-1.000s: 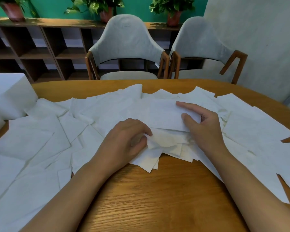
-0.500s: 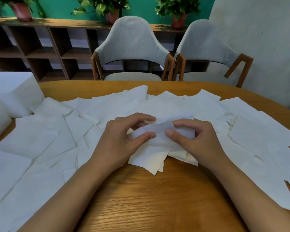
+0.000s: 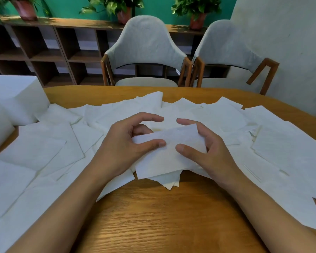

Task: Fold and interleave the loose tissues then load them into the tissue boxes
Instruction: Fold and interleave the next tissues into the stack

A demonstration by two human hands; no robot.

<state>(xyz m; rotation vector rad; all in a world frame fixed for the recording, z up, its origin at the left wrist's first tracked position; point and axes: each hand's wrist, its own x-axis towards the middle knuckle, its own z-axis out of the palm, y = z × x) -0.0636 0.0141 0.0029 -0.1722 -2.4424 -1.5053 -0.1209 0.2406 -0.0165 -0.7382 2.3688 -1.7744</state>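
As left hand [image 3: 122, 145] pinches tissue [image 3: 167, 158], right hand [image 3: 217, 154] too

A second ago the left hand [image 3: 124, 148] was pinching a corner low among the loose tissues [image 3: 44, 143], and the right hand [image 3: 210, 148] was laid flat on a folded tissue [image 3: 164, 157]. That tissue has since been taken up between both hands. Half a second ago it was gripped as a narrow band with the fingertips closed over its top. Now it is spread wider and taller, the thumbs [image 3: 154, 143] are pressed on its near face, and both index fingers [image 3: 150, 118] have been lifted clear of its top edge
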